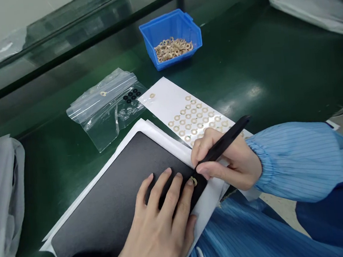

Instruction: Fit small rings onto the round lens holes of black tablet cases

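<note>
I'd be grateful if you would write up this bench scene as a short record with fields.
right hand: holds black tweezers, tips near the ring
left hand: fingers spread on a black pad
ring: small tan ring on the pad, beside the left fingertips
sheet: white sheet carrying rows of tan rings
bin: blue plastic bin of loose tan rings
bag: clear plastic bag containing small black rings
surface: green bench top

Glossy green bench [259, 63], matt black tweezers [224, 140], blue cloth sleeve [296, 161].
</note>
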Tool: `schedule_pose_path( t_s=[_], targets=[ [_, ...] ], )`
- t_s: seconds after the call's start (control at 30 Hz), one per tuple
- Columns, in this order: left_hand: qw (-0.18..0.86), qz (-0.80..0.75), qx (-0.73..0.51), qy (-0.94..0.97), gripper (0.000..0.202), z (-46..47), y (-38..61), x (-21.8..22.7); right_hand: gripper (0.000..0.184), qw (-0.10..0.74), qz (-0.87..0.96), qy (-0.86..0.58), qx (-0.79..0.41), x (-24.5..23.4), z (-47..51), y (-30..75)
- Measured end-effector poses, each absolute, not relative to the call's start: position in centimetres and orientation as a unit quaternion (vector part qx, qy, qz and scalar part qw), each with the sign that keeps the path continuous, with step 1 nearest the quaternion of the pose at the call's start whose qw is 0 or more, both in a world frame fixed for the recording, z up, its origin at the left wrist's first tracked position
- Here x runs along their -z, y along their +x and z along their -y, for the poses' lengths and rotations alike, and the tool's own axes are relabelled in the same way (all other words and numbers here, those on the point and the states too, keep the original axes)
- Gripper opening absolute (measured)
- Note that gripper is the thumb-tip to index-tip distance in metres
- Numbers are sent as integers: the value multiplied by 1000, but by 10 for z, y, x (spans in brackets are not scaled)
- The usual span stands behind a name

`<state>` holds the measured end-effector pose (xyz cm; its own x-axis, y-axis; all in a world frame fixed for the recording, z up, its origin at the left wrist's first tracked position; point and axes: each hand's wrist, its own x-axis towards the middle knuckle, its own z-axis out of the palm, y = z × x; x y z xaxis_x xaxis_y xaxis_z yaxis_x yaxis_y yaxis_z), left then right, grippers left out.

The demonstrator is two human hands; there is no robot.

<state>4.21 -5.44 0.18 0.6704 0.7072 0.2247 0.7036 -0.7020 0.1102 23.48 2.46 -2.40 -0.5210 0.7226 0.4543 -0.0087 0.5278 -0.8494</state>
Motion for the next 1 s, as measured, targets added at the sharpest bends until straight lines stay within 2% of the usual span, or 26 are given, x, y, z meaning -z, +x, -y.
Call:
schedule_pose_path(
  t_s=[0.53,0.67,0.83,0.9,1.0],
  targets=[
    [41,-381,-156,911,28,54,38,-6,7,436,774,-200,-413,26,-25,235],
    [51,-383,-171,906,26,53,37,-7,6,425,737,-189,-491,22,-20,236],
    [75,-386,-183,901,28,54,36,-1,13,343,678,-201,-618,18,-19,240],
    [84,-389,-185,899,29,54,36,1,16,359,658,-193,-633,18,-23,240],
    [88,-386,-161,904,29,54,34,2,19,422,663,-216,-579,9,-36,241]
  ],
)
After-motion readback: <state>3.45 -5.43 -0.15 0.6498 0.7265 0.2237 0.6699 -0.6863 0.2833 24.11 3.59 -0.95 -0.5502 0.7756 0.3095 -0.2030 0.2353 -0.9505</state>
